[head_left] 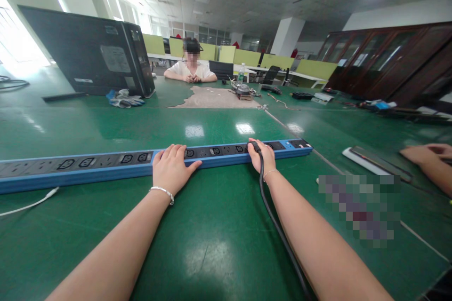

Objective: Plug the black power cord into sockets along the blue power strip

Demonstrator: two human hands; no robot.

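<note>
A long blue power strip point(116, 171) with black sockets lies across the green table. My left hand point(173, 167) rests over the strip near its middle, fingers laid across the top and thumb apart to the right. Farther right, my right hand point(262, 156) is closed round a black plug point(255, 146) at one of the sockets. Whether the plug sits fully in the socket is hidden. From it a black cable point(271, 214) runs down beside my right forearm.
A black computer case point(106, 56) and gloves point(125, 99) stand back left. A person point(190, 68) sits opposite. Another person's hands point(425, 155) are at right, beside a white-edged device point(374, 162). A white cable point(31, 206) lies front left.
</note>
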